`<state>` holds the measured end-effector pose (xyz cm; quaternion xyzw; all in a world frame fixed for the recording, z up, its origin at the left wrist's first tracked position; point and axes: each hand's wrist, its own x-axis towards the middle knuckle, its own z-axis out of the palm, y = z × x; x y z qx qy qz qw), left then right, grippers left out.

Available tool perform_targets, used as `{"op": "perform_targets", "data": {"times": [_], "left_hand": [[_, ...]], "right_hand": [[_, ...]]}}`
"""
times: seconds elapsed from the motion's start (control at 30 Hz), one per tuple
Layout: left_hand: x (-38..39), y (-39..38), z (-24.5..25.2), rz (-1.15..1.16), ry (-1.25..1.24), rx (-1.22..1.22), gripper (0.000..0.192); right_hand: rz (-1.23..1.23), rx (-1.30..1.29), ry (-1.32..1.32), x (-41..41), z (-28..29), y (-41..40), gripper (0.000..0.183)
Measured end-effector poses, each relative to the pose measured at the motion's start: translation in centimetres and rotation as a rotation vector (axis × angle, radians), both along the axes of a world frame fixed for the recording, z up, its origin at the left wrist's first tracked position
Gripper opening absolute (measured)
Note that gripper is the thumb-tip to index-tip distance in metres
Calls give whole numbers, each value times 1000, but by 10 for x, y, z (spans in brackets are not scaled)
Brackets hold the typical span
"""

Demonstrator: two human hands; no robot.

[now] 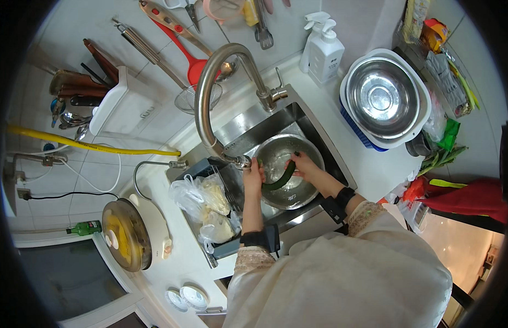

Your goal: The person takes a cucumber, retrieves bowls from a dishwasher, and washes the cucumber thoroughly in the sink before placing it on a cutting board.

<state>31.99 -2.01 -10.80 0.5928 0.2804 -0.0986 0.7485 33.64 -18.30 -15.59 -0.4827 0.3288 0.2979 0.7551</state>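
Note:
A dark green, curved cucumber (283,180) is held over a stainless steel bowl (315,151) in the sink (295,110). My right hand (305,167) grips its upper part, fingers around it. The cucumber's lower end comes close to my left hand (254,175). That hand is at the bowl's left rim, just below the faucet's spray head (242,161). A bit of green shows at its fingers, but its grip is partly hidden. Water and wet glints show inside the bowl.
Left of the bowl, a rack (233,248) holds plastic bags of food (215,209). The tall curved faucet (202,98) arches over the sink. An electric pot (155,233) stands left. On the right are nested basins (381,98) and white spray and pump bottles (325,53).

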Motion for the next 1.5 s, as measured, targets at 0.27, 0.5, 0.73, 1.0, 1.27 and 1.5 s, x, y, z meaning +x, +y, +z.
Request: {"op": "perform_targets", "data": {"times": [0.27,0.5,0.73,1.0,1.27,1.5], "left_hand": [[-18,19,-21,87,33,51,29],[-30,0,-19,-4,92,-276,25],[-17,-36,-14,-27,-9,62,32],[16,-47,46,-280,-307,863,34],[48,-60,50,-166,-347,916,32],[55,-63,40,-103,-363,774,32]], "right_hand": [[74,-99,-441,3,11,8,14],[26,-202,-563,17,16,-20,11],[351,-792,-526,27,-3,-50,56],[445,-435,-757,100,-15,-52,49],[202,-725,-990,175,41,-26,40],[106,-580,-1018,193,26,-24,40]]}}
